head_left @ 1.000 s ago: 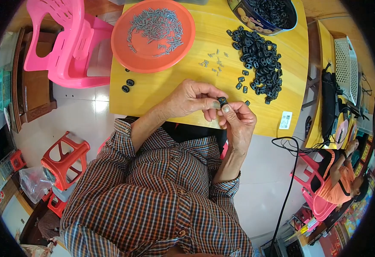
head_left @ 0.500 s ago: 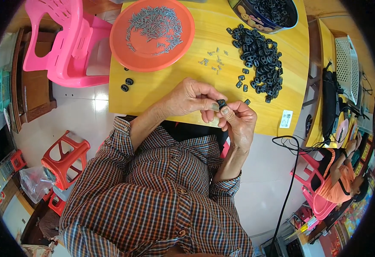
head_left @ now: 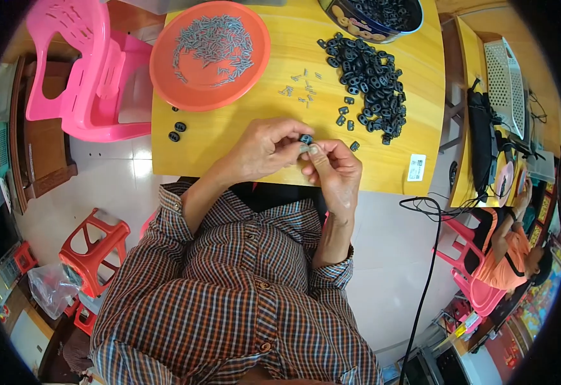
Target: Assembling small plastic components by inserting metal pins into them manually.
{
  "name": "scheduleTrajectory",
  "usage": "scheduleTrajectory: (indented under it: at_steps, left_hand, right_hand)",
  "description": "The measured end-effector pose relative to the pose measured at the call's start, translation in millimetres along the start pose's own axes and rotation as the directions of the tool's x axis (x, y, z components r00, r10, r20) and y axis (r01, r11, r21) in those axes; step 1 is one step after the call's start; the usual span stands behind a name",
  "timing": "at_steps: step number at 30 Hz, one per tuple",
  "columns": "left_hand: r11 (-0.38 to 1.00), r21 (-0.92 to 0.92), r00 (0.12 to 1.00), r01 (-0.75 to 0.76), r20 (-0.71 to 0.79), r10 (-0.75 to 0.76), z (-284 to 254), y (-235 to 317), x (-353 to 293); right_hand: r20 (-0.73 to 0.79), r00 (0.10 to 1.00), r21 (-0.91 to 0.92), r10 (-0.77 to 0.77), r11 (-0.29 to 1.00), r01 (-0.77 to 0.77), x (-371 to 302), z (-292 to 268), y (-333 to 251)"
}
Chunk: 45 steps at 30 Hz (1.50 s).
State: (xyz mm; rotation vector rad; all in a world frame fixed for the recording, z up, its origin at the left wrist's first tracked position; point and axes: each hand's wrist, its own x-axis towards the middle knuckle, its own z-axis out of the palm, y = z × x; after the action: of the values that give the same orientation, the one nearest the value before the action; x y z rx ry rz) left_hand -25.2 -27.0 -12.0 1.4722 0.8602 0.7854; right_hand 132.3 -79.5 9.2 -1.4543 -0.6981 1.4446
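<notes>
- Black 2-hole plastic fitting (head_left: pixel 305 138): it sits between the fingertips of both hands, raised over the near edge of the yellow bench (head_left: pixel 415 96).
- Left hand (head_left: pixel 274 147): thumb and fingers are closed on the fitting, pinching it by its sides.
- Right hand (head_left: pixel 337 168): thumb and fingers are bunched right beside the fitting's near end; I cannot tell whether they grip it or something small, as the thumb hides the spot.
- Handling: the fitting looks light, stiff and hard to break; its smooth, rounded sides could slip or twist, so the flat of 2 fingertips across the sides seems the best hold, leaving the holes uncovered.
- Around the hands: loose grey metal pieces (head_left: pixel 308 90) lie beyond them, a heap of black fittings (head_left: pixel 373 83) lies to the right, and an orange tray (head_left: pixel 197 93) of similar grey pieces stands to the left.
</notes>
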Motion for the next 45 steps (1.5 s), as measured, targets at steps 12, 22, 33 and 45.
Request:
scheduleTrajectory:
  at_steps: [12,22,33,45]
  left_hand:
    - [0.775,0.623,0.976,-0.107,-0.081,0.201,-14,13,-5]
    - [0.77,0.633,0.971,-0.083,-0.121,0.204,-19,13,-7]
    - [0.766,0.611,0.894,-0.2,-0.207,0.398,-10,12,-2]
    - [0.959,0.165,0.966,-0.232,-0.079,0.247,15,11,6]
  right_hand:
    - [-0.334,0.76,-0.675,-0.557,0.705,0.22,-3,-22,4]
    - [-0.293,0.747,-0.828,-0.597,0.549,0.114,1,-28,1]
    - [-0.397,0.9,-0.252,-0.182,0.964,0.084,-3,-14,-10]
    - [-0.147,0.989,0.055,-0.002,0.998,0.01,-7,-5,-11]
